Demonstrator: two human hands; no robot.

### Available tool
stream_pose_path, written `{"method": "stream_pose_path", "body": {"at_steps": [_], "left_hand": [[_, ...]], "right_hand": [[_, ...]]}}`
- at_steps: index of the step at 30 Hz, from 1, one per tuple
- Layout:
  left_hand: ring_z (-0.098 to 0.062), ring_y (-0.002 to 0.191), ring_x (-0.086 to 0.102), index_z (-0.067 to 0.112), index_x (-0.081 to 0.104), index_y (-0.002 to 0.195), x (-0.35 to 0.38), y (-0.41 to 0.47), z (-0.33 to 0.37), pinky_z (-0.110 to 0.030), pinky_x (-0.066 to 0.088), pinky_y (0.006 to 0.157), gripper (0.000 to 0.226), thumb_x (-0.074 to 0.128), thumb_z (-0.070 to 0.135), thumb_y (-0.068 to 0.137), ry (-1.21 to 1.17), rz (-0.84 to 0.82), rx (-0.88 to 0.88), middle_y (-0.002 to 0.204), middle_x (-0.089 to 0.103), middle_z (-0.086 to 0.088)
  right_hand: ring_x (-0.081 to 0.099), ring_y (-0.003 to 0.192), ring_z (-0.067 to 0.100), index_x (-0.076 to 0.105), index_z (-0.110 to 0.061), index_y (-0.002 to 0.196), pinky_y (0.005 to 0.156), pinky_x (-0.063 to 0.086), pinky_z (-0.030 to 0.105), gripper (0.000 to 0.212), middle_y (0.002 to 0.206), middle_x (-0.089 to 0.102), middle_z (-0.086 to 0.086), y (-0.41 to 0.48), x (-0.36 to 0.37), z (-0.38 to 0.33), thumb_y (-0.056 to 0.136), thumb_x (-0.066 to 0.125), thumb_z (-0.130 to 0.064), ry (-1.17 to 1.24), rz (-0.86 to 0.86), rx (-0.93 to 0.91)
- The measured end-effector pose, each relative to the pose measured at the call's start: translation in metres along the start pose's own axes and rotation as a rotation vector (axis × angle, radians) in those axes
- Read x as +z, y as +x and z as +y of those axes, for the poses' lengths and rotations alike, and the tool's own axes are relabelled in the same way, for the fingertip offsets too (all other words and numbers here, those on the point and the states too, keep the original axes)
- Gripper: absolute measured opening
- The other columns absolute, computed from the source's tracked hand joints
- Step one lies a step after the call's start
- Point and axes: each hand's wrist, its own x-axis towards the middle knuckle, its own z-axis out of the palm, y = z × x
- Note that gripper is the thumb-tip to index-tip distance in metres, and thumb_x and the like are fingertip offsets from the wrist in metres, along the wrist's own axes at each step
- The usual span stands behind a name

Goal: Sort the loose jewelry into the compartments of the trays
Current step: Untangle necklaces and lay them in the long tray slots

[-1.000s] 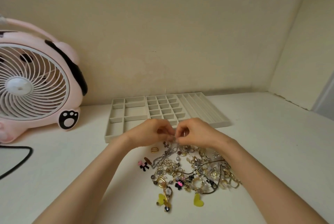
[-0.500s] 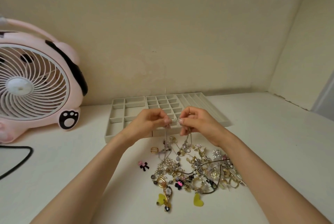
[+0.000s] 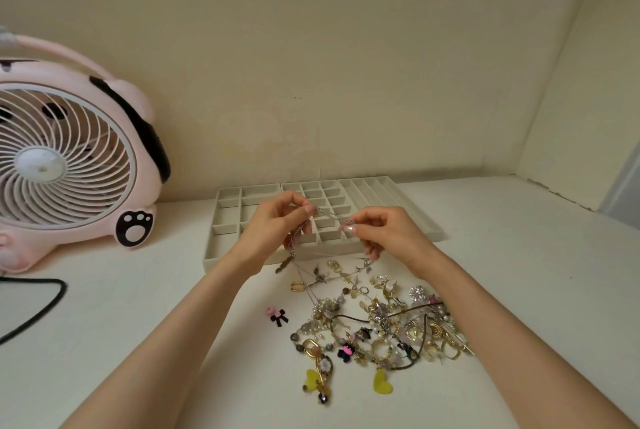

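Your L hand [image 3: 273, 226] & R hand [image 3: 391, 234] each pinch a thin silver chain [image 3: 333, 215], taut btwn both grips. Rest hangs below them, over the jewelry pile [image 3: 375, 328]. Trays [image 3: 427, 229] just behind.

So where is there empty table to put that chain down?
Bare table lies right of the trays and jewelry pile, toward the side wall, and on the left between the fan, the black cord and the left forearm. It is crowded in front of the trays, where the pile spreads.
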Motion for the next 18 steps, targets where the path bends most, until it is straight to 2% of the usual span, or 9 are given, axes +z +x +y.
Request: {"method": "stream_pose_path", "body": {"at_steps": [4, 8, 12, 16, 18], "left_hand": [[-0.006, 0.040, 0.039, 0.009, 0.058, 0.083, 0.001, -0.001, -0.001, -0.014, 0.031, 0.041, 0.012, 0.057, 0.017, 0.092, 0.097, -0.011, 0.048, 0.055, 0.059, -0.003], [0.000, 0.045, 0.045, 0.008, 0.060, 0.083, 0.002, -0.002, -0.001, -0.009, 0.035, 0.048, 0.011, 0.063, 0.017, 0.087, 0.189, -0.146, -0.010, 0.055, 0.055, 0.004], [-0.004, 0.053, 0.051, 0.007, 0.059, 0.079, -0.005, -0.002, -0.005, -0.013, 0.041, 0.052, 0.014, 0.065, 0.018, 0.085, 0.246, -0.277, -0.141, 0.061, 0.059, 0.003], [-0.016, 0.071, 0.062, 0.002, 0.062, 0.082, -0.008, 0.000, -0.006, -0.026, 0.048, 0.069, 0.017, 0.065, 0.018, 0.085, 0.198, -0.241, -0.160, 0.073, 0.067, -0.007], [-0.015, 0.069, 0.062, 0.006, 0.061, 0.080, -0.008, -0.002, -0.004, -0.024, 0.049, 0.065, 0.015, 0.062, 0.018, 0.087, 0.149, -0.214, -0.144, 0.071, 0.068, -0.006]], "right_hand": [[0.053, 0.047, 0.014, 0.068, -0.009, 0.095, 0.050, 0.051, 0.023, 0.010, 0.057, 0.055, 0.006, -0.001, -0.003, -0.003, 0.086, 0.064, -0.006, 0.133, 0.089, -0.040], [0.052, 0.046, 0.015, 0.069, -0.010, 0.095, 0.050, 0.051, 0.024, 0.010, 0.047, 0.049, 0.003, 0.000, -0.003, -0.006, 0.086, 0.064, -0.008, 0.192, 0.164, -0.074], [0.047, 0.043, 0.013, 0.070, -0.010, 0.093, 0.042, 0.041, 0.021, 0.010, 0.045, 0.044, -0.001, 0.001, -0.005, -0.006, 0.089, 0.061, -0.008, 0.248, 0.258, -0.098], [0.037, 0.042, 0.011, 0.071, -0.010, 0.087, 0.038, 0.029, 0.017, 0.013, 0.051, 0.040, 0.002, 0.000, -0.006, -0.005, 0.090, 0.058, -0.008, 0.256, 0.266, -0.100], [0.033, 0.042, 0.011, 0.071, -0.010, 0.088, 0.038, 0.026, 0.016, 0.016, 0.052, 0.039, 0.002, 0.000, -0.008, -0.004, 0.090, 0.056, -0.006, 0.262, 0.250, -0.083]]}}
